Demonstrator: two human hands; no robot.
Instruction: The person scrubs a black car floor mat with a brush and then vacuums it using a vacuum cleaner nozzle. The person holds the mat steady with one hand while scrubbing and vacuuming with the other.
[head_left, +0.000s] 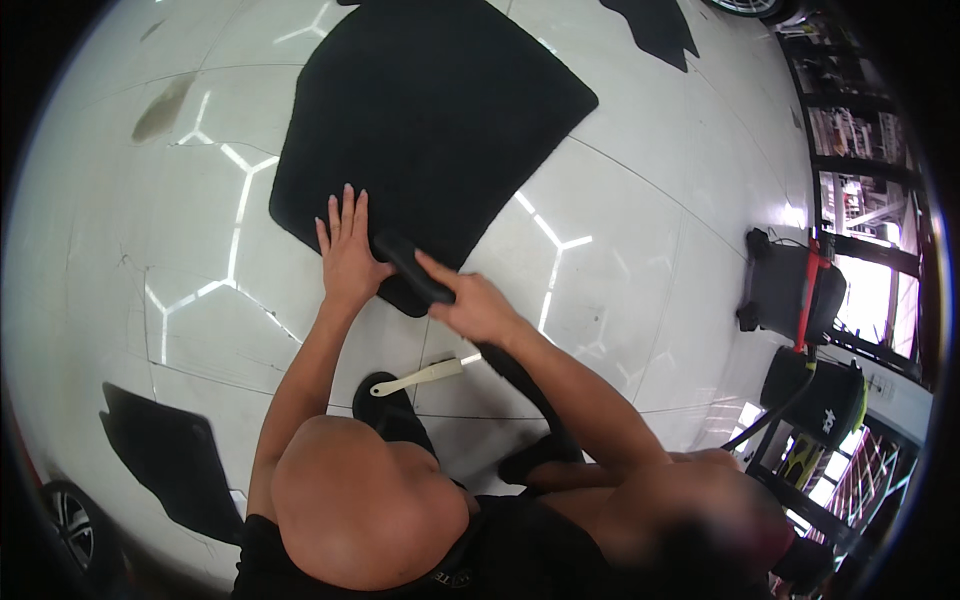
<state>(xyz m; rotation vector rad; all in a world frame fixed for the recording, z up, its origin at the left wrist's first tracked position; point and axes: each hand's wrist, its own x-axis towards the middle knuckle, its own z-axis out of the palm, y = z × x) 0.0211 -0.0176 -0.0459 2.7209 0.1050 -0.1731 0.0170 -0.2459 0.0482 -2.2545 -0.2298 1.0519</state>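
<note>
One large black mat (420, 120), one left hand (347, 260) spread flat on it, one right hand (475, 308) gripping one hose nozzle (408, 262)

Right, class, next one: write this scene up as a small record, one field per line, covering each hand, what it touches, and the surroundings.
Left hand: spread flat on the large black mat
Right hand: gripping a black nozzle at the mat's near end
Surface below: glossy pale floor
Nearer the person: a cream-handled tool
Others like it: a dark mat at lower left, another at upper right
Picture edges: a car wheel at lower left, black equipment with a red bar at right
</note>
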